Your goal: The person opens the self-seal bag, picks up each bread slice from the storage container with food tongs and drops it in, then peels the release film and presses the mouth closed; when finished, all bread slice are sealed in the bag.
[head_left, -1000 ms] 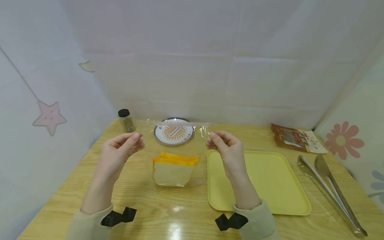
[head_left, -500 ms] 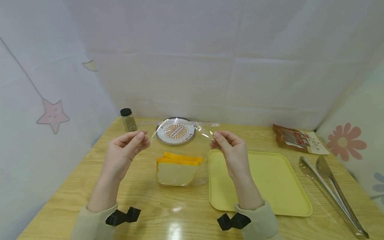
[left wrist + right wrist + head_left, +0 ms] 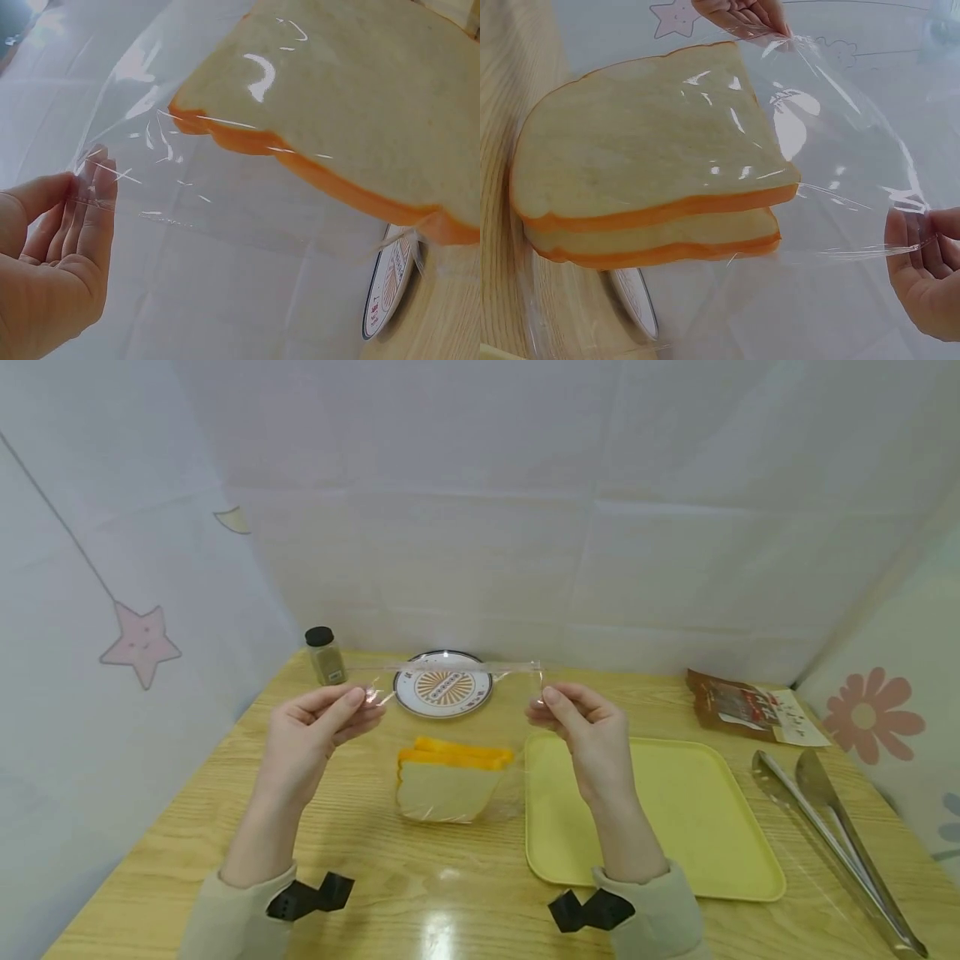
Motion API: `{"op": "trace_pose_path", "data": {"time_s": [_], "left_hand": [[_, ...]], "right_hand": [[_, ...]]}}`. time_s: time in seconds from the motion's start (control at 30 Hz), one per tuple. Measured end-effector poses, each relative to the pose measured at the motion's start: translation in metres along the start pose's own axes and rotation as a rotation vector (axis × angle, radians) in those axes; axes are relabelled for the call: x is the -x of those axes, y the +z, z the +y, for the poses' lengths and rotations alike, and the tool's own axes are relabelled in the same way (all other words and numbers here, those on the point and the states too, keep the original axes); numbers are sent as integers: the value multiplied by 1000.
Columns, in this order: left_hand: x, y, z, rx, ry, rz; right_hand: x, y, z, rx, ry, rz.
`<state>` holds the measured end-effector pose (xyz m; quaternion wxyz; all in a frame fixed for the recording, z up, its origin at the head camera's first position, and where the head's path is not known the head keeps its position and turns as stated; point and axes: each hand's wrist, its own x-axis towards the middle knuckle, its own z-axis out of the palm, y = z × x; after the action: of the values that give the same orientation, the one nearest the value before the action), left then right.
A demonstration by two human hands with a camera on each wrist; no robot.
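A clear plastic bag (image 3: 847, 142) hangs between my two hands. Two bread slices (image 3: 450, 789) with orange-brown crusts lie one against the other inside it, low in the bag. At the bag's top left, my left hand (image 3: 303, 735) pinches the film between thumb and fingertips. My right hand (image 3: 588, 739) pinches the top right corner in the same way. Between them the bag's upper edge runs nearly level. In the right wrist view the film bulges outward near the right hand, with bright glints over the slices' pale faces.
Behind the bag lies a round patterned plate (image 3: 444, 685). A black-lidded spice jar (image 3: 326, 658) stands at the back left. On the right are a yellow tray (image 3: 667, 818), partly under my right forearm, metal tongs (image 3: 832, 843) and a brown food packet (image 3: 750, 708).
Both hands keep their pinch on the bag and shift slightly right with the whole view. The film between them bowed upward half a second ago and now looks straighter.
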<state>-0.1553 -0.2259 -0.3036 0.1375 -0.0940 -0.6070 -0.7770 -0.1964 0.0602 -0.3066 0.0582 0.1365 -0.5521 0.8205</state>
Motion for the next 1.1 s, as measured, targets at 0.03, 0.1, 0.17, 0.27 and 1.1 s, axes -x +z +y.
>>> {"op": "trace_pose_path", "data": {"time_s": [0.03, 0.1, 0.17, 0.27, 1.1], "left_hand": [[0, 0, 0, 1, -2, 0], [0, 1, 0, 6, -3, 0], [1, 1, 0, 17, -2, 4], [2, 2, 0, 32, 8, 13], [3, 6, 1, 94, -31, 7]], "right_hand": [[0, 0, 0, -2, 2, 2], [1, 0, -1, -1, 6, 3], [1, 0, -1, 4, 7, 2], [1, 1, -1, 12, 4, 0], [2, 0, -4, 9, 11, 47]]}}
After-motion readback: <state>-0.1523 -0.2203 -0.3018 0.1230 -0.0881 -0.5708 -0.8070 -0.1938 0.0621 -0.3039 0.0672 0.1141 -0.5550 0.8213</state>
